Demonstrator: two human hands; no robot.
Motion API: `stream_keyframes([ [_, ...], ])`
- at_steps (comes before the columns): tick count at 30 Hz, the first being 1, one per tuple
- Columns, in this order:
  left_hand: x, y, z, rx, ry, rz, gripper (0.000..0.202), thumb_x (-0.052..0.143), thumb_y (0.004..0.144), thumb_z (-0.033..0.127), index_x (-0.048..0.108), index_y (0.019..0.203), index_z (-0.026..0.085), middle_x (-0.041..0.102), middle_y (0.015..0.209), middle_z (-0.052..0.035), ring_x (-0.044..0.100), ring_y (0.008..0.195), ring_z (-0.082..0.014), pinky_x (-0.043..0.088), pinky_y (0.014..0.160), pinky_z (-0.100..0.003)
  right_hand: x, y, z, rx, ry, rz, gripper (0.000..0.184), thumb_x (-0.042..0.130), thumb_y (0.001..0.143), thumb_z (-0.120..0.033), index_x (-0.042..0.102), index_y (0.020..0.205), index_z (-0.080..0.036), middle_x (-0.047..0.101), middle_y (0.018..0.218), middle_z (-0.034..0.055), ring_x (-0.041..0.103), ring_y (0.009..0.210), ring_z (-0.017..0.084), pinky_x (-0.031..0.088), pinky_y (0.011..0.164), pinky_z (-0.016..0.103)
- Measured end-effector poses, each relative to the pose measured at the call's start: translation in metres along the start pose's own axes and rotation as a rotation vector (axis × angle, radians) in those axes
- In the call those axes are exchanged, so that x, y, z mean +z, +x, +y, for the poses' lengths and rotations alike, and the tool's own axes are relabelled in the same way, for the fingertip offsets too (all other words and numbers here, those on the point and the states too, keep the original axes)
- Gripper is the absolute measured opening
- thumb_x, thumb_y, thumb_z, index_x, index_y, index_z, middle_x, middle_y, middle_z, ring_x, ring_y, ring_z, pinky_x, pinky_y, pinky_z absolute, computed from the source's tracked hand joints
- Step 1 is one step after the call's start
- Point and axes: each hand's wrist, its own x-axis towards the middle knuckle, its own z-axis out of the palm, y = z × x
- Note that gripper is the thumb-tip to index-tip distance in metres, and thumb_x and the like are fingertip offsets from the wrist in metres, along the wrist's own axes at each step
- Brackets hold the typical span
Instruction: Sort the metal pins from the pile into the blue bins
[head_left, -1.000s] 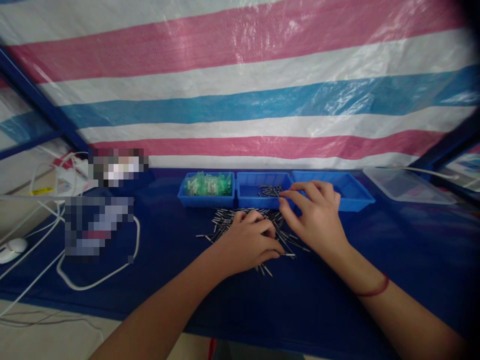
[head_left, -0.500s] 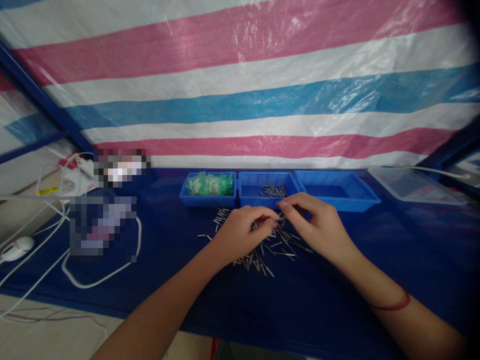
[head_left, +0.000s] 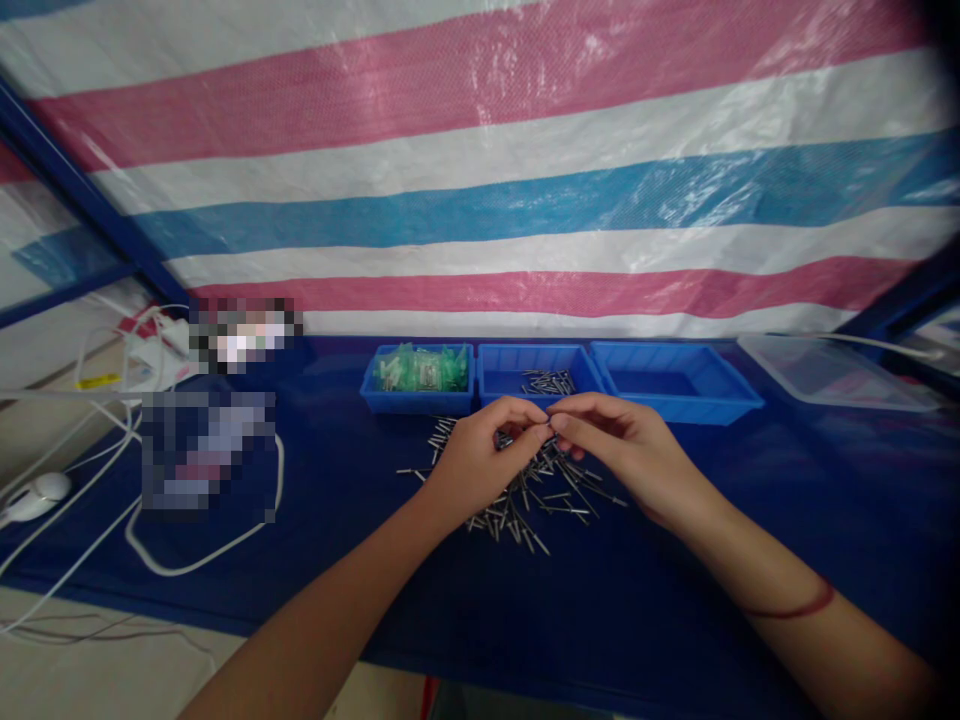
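My left hand (head_left: 487, 442) and my right hand (head_left: 626, 437) meet at the fingertips above a loose pile of blind rivets (head_left: 517, 515) on the blue table. Thumb and forefinger of each hand are pinched together. Whatever sits between the touching fingertips is too small to make out. Behind the hands, the middle blue bin (head_left: 499, 365) holds a small heap of similar rivets (head_left: 551, 382). To its left, another blue bin (head_left: 375, 402) contains green-tinted plastic packets (head_left: 427, 370).
A third blue bin (head_left: 652, 382) stands right of the middle one, and a clear plastic lid (head_left: 825, 375) lies farther right. White cables (head_left: 279, 470) and a white mouse (head_left: 45, 490) are on the left. A striped sheet (head_left: 480, 220) hangs behind the table.
My right hand has lowered slightly and moved in, and its fingertips now touch those of my left hand. The left fingertips have risen a little. The bins stay put.
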Motion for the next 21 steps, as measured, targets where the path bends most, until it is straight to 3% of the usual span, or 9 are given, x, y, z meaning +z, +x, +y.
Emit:
stream_keyframes([
  [6, 0.0008, -0.0003, -0.0037, -0.005, -0.014, -0.019, 0.010, 0.059, 0.086, 0.021, 0.062, 0.094, 0.017, 0.069, 0.095, -0.0031, 0.064, 0.085, -0.0138, 0.047, 0.078, -0.025, 0.0012, -0.0015, 0.0042, -0.015, -0.015, 0.023, 0.025, 0.072, 0.072, -0.042, 0.070, 0.083, -0.020, 0.067, 0.070, 0.0019, 0.058, 0.062, 0.013, 0.048, 0.059, 0.028],
  [11, 0.0007, -0.0002, -0.0077, -0.049, 0.047, -0.092, 0.018, 0.056, 0.088, 0.030, 0.065, 0.096, 0.017, 0.069, 0.086, -0.0019, 0.062, 0.076, -0.0141, 0.046, 0.070, -0.025, 0.0010, -0.0015, 0.0068, -0.154, -0.087, 0.007, 0.017, 0.070, 0.076, -0.038, 0.071, 0.085, -0.023, 0.067, 0.083, 0.0031, 0.061, 0.081, 0.017, 0.049, 0.074, 0.032],
  [21, -0.0018, -0.0008, -0.0029, -0.044, 0.100, -0.131, 0.021, 0.054, 0.088, 0.034, 0.066, 0.087, 0.016, 0.063, 0.072, 0.0013, 0.053, 0.061, -0.0100, 0.040, 0.061, -0.021, 0.0016, -0.0039, 0.0060, -0.265, -0.179, 0.015, 0.010, 0.066, 0.081, -0.033, 0.068, 0.083, -0.023, 0.064, 0.087, 0.0037, 0.059, 0.080, 0.017, 0.048, 0.068, 0.030],
])
